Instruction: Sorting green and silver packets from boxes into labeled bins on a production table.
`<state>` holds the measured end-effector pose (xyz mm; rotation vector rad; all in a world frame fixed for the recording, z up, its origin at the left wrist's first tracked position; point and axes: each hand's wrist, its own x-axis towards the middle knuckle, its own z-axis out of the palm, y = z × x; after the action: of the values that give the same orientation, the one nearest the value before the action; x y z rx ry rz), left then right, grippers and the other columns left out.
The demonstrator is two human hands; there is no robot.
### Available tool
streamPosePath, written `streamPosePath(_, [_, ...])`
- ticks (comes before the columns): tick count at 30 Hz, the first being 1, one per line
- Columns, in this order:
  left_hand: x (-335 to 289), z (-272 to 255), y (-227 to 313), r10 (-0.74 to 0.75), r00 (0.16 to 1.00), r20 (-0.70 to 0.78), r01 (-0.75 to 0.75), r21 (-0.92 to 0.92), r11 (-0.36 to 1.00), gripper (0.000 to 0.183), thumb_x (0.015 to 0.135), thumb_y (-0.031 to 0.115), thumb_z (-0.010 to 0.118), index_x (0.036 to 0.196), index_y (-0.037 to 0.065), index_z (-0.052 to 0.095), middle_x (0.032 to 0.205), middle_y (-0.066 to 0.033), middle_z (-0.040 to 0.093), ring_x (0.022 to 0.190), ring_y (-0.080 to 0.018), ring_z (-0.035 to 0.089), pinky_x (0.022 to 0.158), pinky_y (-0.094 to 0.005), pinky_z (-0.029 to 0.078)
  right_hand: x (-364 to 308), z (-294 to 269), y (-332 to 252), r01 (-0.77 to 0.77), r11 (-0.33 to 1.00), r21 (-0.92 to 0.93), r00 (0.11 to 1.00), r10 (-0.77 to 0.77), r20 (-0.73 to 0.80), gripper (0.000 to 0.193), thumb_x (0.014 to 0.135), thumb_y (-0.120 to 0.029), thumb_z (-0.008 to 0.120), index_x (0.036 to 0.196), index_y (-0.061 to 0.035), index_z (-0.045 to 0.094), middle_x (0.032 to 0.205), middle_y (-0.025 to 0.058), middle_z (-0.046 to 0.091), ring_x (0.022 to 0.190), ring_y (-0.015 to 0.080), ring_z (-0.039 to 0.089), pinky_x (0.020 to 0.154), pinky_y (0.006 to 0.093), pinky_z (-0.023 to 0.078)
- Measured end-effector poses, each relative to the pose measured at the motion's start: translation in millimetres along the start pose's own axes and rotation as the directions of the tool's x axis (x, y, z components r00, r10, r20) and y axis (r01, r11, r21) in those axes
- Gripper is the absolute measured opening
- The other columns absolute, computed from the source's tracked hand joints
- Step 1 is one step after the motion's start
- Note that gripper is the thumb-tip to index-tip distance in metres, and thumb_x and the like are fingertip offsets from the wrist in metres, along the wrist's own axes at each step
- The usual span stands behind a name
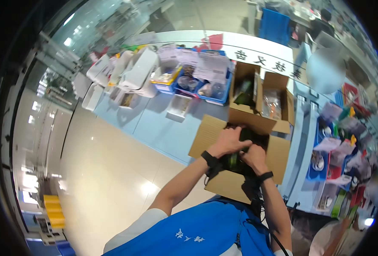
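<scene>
Both my hands reach into an open cardboard box [208, 134] with its flaps folded outward. My left hand [229, 141] is bent over a dark green, glossy item [233, 162] inside, its thumb pointing toward the other hand. Close beside it on the right, my right hand [254, 155] has its fingers curled at the same dark green contents. The fingertips of both hands are partly hidden, and the exact kind of the item does not show. Each wrist wears a black strap with a small device.
Behind the open box, two more cardboard boxes [288, 106] hold dark green and clear-bagged things. Blue bins [216, 101], white bins [144, 68] and a small white tray [179, 106] line the light blue table [154, 128]. To the right stands another bench with bins [317, 164]; a person's arm [340, 234] shows there.
</scene>
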<state>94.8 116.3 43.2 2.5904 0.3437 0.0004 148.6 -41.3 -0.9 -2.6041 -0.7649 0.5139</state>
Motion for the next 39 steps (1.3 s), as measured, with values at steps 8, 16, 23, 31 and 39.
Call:
streamPosePath(8, [-9, -18, -35, 0.016, 0.998, 0.062, -0.017, 0.004, 1.0, 0.066, 0.086, 0.051, 0.06, 0.136, 0.009, 0.053, 0.091, -0.0221, 0.07, 0.09, -0.0396, 0.068, 0.084, -0.0512, 0.052, 9, 19, -3, 0.284, 0.959, -0.013, 0.957, -0.284, -0.053, 0.035, 0.069, -0.029, 0.077, 0.084, 0.0014, 0.07, 0.085, 0.0257, 0.069, 0.088, 0.0441, 0.065, 0.087, 0.0495, 0.05])
streamPosePath(16, [20, 3, -19, 0.035, 0.934, 0.356, -0.093, 0.146, 0.985, 0.05, 0.091, 0.044, 0.05, 0.123, 0.008, 0.061, 0.094, -0.0224, 0.071, 0.095, -0.04, 0.067, 0.087, -0.0504, 0.05, 18, 27, 22, 0.276, 0.961, -0.009, 0.961, -0.276, 0.011, 0.035, 0.07, -0.026, 0.074, 0.074, 0.0071, 0.064, 0.078, 0.0294, 0.065, 0.081, 0.047, 0.065, 0.075, 0.0497, 0.054])
streamPosePath(23, [26, 2, -37, 0.065, 0.945, 0.322, -0.055, -0.04, 0.998, 0.054, 0.091, 0.045, 0.058, 0.131, 0.009, 0.056, 0.11, -0.0215, 0.07, 0.105, -0.0393, 0.065, 0.091, -0.0491, 0.049, 22, 22, 15, 0.069, 0.997, 0.023, 0.976, -0.072, 0.205, 0.038, 0.078, -0.029, 0.071, 0.084, 0.0083, 0.067, 0.086, 0.031, 0.067, 0.086, 0.0436, 0.067, 0.077, 0.0495, 0.053])
streamPosePath(31, [-71, -68, -31, -0.173, 0.939, -0.297, 0.04, -0.405, 0.913, 0.041, 0.089, 0.026, 0.07, 0.119, -0.001, 0.061, 0.11, -0.02, 0.064, 0.105, -0.037, 0.061, 0.094, -0.0426, 0.047, 17, 31, 7, -0.005, 0.991, 0.13, 0.99, -0.014, 0.143, 0.039, 0.075, -0.029, 0.068, 0.084, 0.0089, 0.067, 0.087, 0.0339, 0.065, 0.086, 0.0473, 0.066, 0.078, 0.0509, 0.053])
streamPosePath(39, [-81, -8, -12, -0.098, 0.987, -0.128, 0.073, -0.19, 0.979, 0.101, 0.078, 0.034, 0.082, 0.15, -0.006, 0.024, 0.128, -0.0282, 0.054, 0.108, -0.0436, 0.055, 0.096, -0.0486, 0.045, 3, 21, 5, -0.068, 0.982, 0.175, 0.977, 0.03, 0.211, 0.04, 0.08, -0.033, 0.069, 0.085, 0.0073, 0.07, 0.086, 0.0314, 0.067, 0.084, 0.0469, 0.066, 0.076, 0.051, 0.054])
